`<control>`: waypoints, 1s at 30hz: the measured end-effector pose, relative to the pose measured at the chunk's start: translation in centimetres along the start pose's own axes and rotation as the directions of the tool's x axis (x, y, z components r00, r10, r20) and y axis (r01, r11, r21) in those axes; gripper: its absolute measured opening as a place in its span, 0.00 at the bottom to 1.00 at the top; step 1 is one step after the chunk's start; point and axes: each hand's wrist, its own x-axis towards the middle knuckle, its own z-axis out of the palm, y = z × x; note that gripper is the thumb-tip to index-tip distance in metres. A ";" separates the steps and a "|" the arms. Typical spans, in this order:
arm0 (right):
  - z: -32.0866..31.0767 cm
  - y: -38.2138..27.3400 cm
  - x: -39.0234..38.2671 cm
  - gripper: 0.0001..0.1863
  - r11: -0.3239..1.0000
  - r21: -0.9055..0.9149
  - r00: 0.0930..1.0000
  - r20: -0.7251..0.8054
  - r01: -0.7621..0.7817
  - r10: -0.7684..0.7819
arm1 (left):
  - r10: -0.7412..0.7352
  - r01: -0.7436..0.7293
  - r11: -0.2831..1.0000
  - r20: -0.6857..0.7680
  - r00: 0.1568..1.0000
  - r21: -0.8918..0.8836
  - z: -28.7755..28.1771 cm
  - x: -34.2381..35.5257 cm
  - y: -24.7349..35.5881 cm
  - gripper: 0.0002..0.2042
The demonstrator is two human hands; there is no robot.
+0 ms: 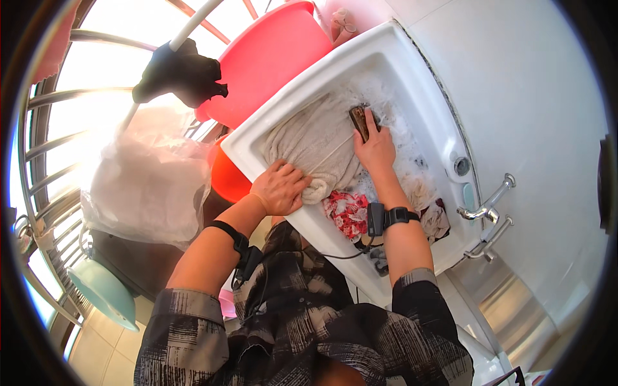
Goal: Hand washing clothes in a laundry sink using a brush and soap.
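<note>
A soaked greyish-white cloth (296,138) lies spread over the washboard slope of a white sink (444,151), with soap suds (402,128) at its far and right sides. My right hand (376,149) is closed around a dark brown wooden scrubbing brush (364,123), which rests on the cloth; its bristles are hidden. At the sink's near left rim, my left hand (280,188) grips the cloth's edge with curled fingers. A bunched fold shows beside those fingers. Close to my right forearm, a red-and-white patterned cloth (347,213) sits in the sink.
More wet laundry (432,215) lies by the sink's right wall, below the drain hole (461,166). Metal taps (486,209) stick out at the right. A large pink tub (273,61) and an orange basin (228,172) stand left of the sink. A black cloth (180,74) hangs on a pole.
</note>
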 end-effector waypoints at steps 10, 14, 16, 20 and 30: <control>0.7 -1.6 -6.9 0.38 0.944 0.035 0.942 0.058 0.328 -0.329 | -0.020 0.022 0.999 -0.041 0.999 0.030 -0.4 -0.7 0.0 0.16; 0.6 -1.5 0.1 0.38 1.000 0.010 1.000 0.028 0.001 -0.001 | 0.012 -0.012 1.000 -0.026 1.000 0.024 0.0 -0.5 -0.3 0.14; 0.6 -3.4 1.1 0.38 1.000 -0.017 1.000 -0.004 0.013 -0.013 | 0.027 -0.027 0.999 -0.004 1.000 0.023 -0.3 -0.6 -0.3 0.13; 1.6 -8.0 0.3 0.38 0.993 0.105 0.997 -0.046 0.060 -0.055 | 0.147 -0.142 0.984 -0.039 0.988 0.109 0.0 -0.5 -0.7 0.15; 1.7 -1.0 -8.6 0.38 0.975 0.162 0.987 0.008 0.155 -0.158 | -0.057 0.059 0.998 -0.042 0.997 0.036 -0.5 -0.6 0.2 0.19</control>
